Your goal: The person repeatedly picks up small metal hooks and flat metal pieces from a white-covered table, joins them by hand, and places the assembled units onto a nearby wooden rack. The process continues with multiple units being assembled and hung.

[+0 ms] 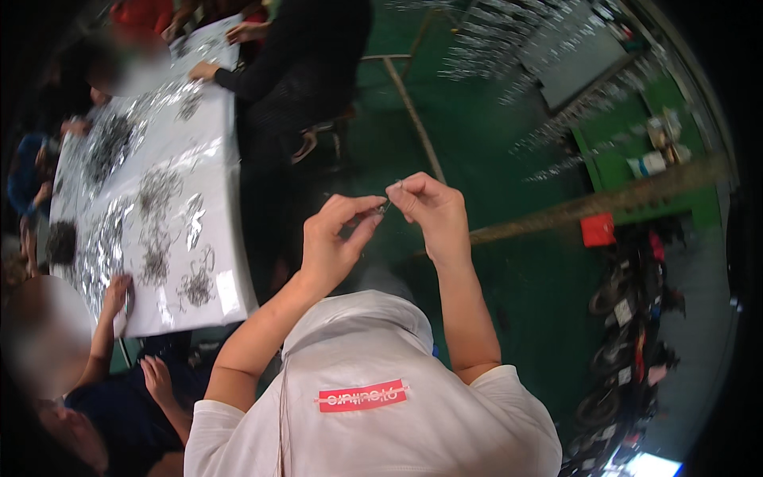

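In front of my chest my two hands are close together, fingertips almost meeting. My left hand [334,234] pinches a small, thin metal piece [385,207] between thumb and forefinger. My right hand [437,213] pinches at the upper end of the same piece, with thumb and forefinger pressed together. The piece is too small and too much covered by fingers to name its kind. To the left stands a white-covered table [213,183] bearing scattered heaps of small dark metal pieces [196,288] and shiny clear wrapping [195,221].
Several people sit or stand around the table; one in dark clothes [294,79] stands at its far right side. A long pole [588,208] crosses on the right. Beyond it are a red box [598,229], a green workbench [636,171], rows of shiny hanging items [509,40] and parked motorbikes [616,350].
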{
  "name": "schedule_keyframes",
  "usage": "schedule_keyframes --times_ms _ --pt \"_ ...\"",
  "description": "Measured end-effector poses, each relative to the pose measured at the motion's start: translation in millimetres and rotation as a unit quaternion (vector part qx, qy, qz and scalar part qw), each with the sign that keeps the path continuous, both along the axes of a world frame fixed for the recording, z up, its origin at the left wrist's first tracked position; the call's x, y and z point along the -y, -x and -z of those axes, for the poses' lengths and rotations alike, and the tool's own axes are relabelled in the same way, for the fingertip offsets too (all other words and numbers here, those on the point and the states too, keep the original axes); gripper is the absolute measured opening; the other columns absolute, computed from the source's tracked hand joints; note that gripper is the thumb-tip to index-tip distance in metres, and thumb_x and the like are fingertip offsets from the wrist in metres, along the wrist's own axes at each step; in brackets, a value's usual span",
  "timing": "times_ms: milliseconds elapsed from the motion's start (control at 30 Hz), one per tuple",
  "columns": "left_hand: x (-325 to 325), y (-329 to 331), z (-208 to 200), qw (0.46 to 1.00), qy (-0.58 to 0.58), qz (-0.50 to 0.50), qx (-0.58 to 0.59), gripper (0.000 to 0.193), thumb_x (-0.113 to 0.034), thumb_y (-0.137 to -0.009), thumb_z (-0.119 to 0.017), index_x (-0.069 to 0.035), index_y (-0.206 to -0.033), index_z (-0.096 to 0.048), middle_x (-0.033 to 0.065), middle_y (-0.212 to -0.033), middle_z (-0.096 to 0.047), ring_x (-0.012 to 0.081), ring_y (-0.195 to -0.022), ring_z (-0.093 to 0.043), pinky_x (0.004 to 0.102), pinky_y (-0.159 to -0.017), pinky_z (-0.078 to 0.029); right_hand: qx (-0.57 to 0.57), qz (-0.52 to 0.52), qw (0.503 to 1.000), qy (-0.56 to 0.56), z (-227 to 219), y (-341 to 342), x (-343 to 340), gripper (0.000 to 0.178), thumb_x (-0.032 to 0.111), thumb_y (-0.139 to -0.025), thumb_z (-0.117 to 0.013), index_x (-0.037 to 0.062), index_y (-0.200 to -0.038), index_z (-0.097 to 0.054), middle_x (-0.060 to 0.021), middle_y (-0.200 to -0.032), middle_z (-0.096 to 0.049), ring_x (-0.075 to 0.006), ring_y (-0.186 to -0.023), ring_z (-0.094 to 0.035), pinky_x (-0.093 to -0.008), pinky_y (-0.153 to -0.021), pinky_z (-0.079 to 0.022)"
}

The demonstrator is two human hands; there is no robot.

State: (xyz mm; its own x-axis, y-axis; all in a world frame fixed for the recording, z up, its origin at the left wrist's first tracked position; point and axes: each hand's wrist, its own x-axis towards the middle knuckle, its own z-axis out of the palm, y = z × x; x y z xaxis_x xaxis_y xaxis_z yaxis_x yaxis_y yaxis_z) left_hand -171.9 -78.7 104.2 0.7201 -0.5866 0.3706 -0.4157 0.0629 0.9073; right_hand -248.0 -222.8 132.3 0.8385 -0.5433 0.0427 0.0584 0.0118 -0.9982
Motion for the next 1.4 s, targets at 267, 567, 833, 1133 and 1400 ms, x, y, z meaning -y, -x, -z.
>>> schedule_keyframes --times_ms 267,567,833,1133,1400 --pt "91 82 -12 0.987 0.057 0.149 -0.003 0.034 0.002 -0.078 -0.071 -0.002 -0.110 -0.062 0.0070 -0.087 -0.067 0.0171 -0.079 -0.064 0.0288 -0.072 -0.052 0.033 0.186 0.982 -0.008 -25 127 36 0.010 -0.002 -0.084 -0.067 -0.0039 -0.094 -0.069 -0.0116 -0.086 -0.067 -0.0143 -0.068 -0.064 -0.0216 -0.053 -0.048" --pt "201 169 -28 0.965 0.080 0.251 0.008 0.033 0.000 -0.080 -0.071 -0.002 -0.111 -0.060 0.0061 -0.086 -0.066 0.0163 -0.077 -0.062 0.0281 -0.068 -0.050 0.096 0.261 0.961 0.004 -35 231 119 0.012 0.002 -0.087 -0.067 -0.0015 -0.099 -0.069 -0.0087 -0.089 -0.067 -0.0136 -0.071 -0.066 -0.0233 -0.055 -0.055" --pt "269 213 -40 0.966 0.113 0.231 0.000 0.036 0.003 -0.081 -0.070 -0.002 -0.114 -0.059 0.0087 -0.095 -0.068 0.0158 -0.081 -0.061 0.0279 -0.070 -0.049 0.112 0.284 0.951 0.041 -60 270 200 0.014 0.004 -0.089 -0.065 -0.0038 -0.100 -0.068 -0.0089 -0.086 -0.066 -0.0135 -0.070 -0.066 -0.0243 -0.057 -0.056" --pt "276 210 -45 0.957 0.086 0.268 0.069 0.025 0.007 -0.080 -0.064 -0.002 -0.104 -0.065 0.0061 -0.085 -0.065 0.0157 -0.075 -0.061 0.0270 -0.066 -0.049 0.138 0.222 0.958 0.121 -134 272 298 0.016 0.007 -0.091 -0.062 -0.0023 -0.104 -0.065 -0.0048 -0.086 -0.065 -0.0093 -0.069 -0.061 -0.0231 -0.056 -0.053" --pt "265 203 -40 0.948 -0.024 0.314 -0.045 0.018 0.001 -0.086 -0.064 -0.001 -0.103 -0.066 0.0072 -0.087 -0.069 0.0121 -0.069 -0.059 0.0256 -0.067 -0.049 0.232 0.185 0.932 0.207 -203 245 383 0.025 0.010 -0.085 -0.071 -0.0015 -0.105 -0.061 -0.0085 -0.092 -0.070 -0.0083 -0.059 -0.059 -0.0193 -0.046 -0.039"
